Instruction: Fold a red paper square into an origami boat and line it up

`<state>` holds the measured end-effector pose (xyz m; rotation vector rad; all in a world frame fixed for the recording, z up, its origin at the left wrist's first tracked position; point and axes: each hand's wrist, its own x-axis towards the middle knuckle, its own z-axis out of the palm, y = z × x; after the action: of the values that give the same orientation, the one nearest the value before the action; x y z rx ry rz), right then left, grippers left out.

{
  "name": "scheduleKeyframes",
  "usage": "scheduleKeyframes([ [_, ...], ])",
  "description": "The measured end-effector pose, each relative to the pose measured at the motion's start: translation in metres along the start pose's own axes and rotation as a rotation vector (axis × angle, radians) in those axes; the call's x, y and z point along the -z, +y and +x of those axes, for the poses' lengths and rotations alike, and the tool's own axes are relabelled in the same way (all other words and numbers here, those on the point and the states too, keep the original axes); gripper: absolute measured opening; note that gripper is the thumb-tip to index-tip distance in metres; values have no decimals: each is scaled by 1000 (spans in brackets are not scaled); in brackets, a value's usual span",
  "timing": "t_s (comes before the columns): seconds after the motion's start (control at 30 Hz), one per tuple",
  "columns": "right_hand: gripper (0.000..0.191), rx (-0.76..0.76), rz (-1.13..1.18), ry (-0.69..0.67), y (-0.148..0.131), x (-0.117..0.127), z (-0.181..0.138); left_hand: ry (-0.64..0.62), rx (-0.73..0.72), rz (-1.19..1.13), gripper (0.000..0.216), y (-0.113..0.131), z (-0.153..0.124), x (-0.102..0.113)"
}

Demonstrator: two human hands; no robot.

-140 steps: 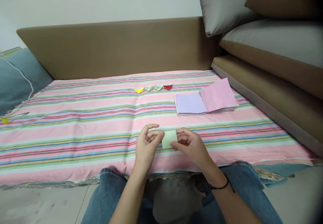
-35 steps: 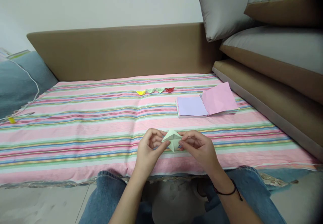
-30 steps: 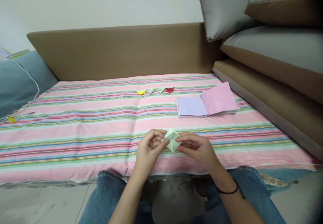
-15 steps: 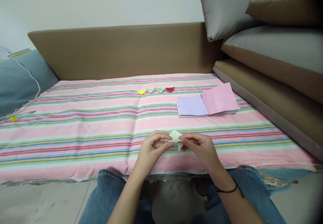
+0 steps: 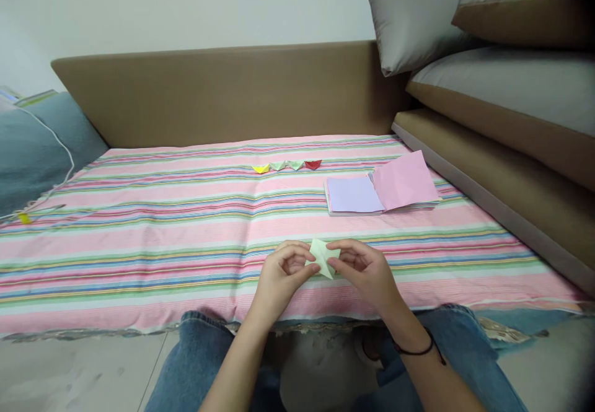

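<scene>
A small pale green folded paper (image 5: 322,256) is held between both my hands above the near part of the striped cloth. My left hand (image 5: 284,271) pinches its left corner between thumb and fingers. On the other side my right hand (image 5: 365,268) pinches the right edge, the thumb lying on the front face. The paper looks roughly diamond-shaped, with a crease running across it. Farther back, several small folded paper boats stand in a row: a yellow one (image 5: 261,168), two pale green ones (image 5: 295,165) and a dark red one (image 5: 313,164).
An open pad of coloured paper (image 5: 356,195), lilac and pink, lies to the right on the striped cloth (image 5: 139,232). Grey and brown cushions (image 5: 502,90) are stacked at the right. A white cable (image 5: 60,142) and a blue cushion (image 5: 41,145) are at the left.
The green paper has gone from a folded shape with a point hanging down to a flatter diamond facing me. My right hand has shifted slightly left with its grip.
</scene>
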<state>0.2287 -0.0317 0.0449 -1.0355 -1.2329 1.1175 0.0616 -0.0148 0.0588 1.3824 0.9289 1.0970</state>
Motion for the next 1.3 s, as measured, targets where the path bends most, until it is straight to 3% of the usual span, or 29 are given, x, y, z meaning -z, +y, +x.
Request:
scheduleKeyframes([
  [0.17, 45, 12, -7, 30, 4, -4, 0, -73, -28, 209, 15, 5, -3, -4],
  [0.37, 47, -48, 104, -32, 5, -8, 1, 101, -28, 163, 22, 0, -1, -5],
  [0.47, 44, -24, 95, 32, 4, -8, 1, 118, -4, 91, 16, -2, -1, -5],
  [0.57, 44, -24, 86, 135, 3, -7, 2, 77, 37, 73, 14, -3, -2, -6],
  [0.67, 44, -22, 65, 154, 3, -6, 3, -40, 55, 139, 18, -2, -4, -8],
  [0.73, 42, -6, 42, 147, 4, -6, 3, -61, 54, 171, 21, -2, -4, -10],
  [0.8, 41, 23, 29, 127, 5, -5, 2, 5, 49, 159, 24, -2, -4, -10],
  [0.93, 26, 56, 10, -22, 5, -3, 2, 88, 40, -11, 35, -2, -1, -9],
  [1.17, 16, 95, -52, -17, 3, -1, 1, -64, 83, -54, 47, 4, -3, -5],
  [1.3, 15, 88, -53, 0, -1, 2, 2, -114, 68, -41, 38, 8, -3, 2],
])
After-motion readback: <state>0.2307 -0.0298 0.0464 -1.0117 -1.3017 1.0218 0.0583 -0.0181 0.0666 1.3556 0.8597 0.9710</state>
